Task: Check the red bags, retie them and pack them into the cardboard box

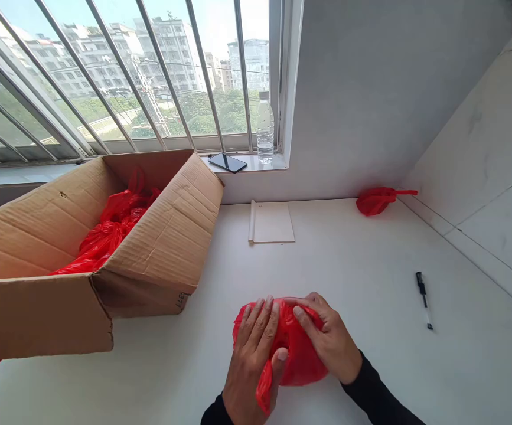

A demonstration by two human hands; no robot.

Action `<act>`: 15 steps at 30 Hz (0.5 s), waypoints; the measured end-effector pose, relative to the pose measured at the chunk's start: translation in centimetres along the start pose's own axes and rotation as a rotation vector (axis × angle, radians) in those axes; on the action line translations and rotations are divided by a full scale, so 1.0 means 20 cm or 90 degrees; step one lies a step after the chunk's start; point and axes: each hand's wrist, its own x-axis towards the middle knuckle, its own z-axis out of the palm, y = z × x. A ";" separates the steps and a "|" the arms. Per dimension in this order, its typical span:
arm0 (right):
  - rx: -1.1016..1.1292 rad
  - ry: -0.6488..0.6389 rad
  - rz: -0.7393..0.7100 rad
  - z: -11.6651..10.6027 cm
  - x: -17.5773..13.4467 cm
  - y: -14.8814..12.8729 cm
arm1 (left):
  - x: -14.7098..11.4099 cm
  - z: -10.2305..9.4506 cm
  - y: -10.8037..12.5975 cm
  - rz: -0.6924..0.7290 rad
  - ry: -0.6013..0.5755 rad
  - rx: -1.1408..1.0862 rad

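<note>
A bulging red plastic bag rests on the white table in front of me; its contents are hidden. My left hand lies on the bag's left side with the fingers stretched out flat. A loose twisted end of the bag pokes out below the left thumb. On the right side, my right hand pinches the red plastic between thumb and fingers near the top.
At left stands an open cardboard box holding red plastic bags. A small red bag lies by the wall, a notepad at the back, a pen at right. The sill bears a phone and a bottle.
</note>
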 end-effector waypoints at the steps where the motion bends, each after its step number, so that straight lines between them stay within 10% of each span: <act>1: -0.115 0.030 -0.072 0.03 -0.01 0.02 | 0.00 0.04 0.00 0.002 -0.002 0.034; 7: -0.475 -0.020 -0.215 0.14 -0.07 0.23 | -0.06 0.18 -0.02 0.044 0.008 0.177; 15: -0.480 -0.051 -0.187 0.13 -0.07 0.26 | -0.05 0.14 0.00 0.045 -0.013 0.182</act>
